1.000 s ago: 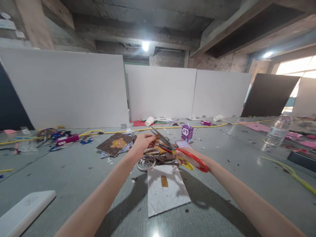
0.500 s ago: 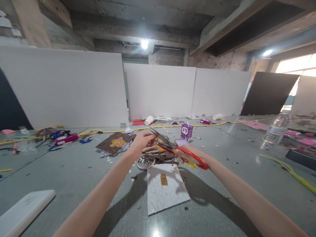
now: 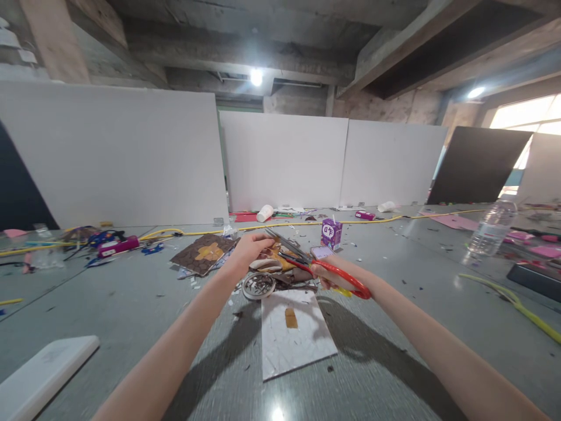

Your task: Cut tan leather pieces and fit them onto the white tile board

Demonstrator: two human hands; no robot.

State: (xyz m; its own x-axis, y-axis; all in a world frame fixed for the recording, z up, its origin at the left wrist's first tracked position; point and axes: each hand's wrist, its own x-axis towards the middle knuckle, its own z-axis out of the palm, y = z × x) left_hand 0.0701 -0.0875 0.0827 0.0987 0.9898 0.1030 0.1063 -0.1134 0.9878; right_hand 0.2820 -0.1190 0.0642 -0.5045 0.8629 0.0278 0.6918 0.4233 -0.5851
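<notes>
My right hand (image 3: 333, 275) grips scissors (image 3: 324, 270) with red and yellow handles, their blades spread and pointing up-left. My left hand (image 3: 249, 248) pinches a small piece of brown and tan material (image 3: 274, 252) between the blades. Under both hands lies a heap of brown scraps (image 3: 289, 279) and a round tape roll (image 3: 258, 286). A white cracked-pattern sheet (image 3: 294, 336) with a tan patch lies on the grey table (image 3: 131, 304) just in front of me.
A brown patterned sheet (image 3: 204, 253) lies left of my left hand. A purple drink carton (image 3: 332, 233) and a phone (image 3: 322, 252) sit behind the scissors. A water bottle (image 3: 488, 234) stands at right, a white flat box (image 3: 41, 374) at near left. White partition boards (image 3: 284, 161) close the back.
The hands and scissors stay almost in place; the view has shifted slightly, and the scissor handles sit a little closer together than a second ago.
</notes>
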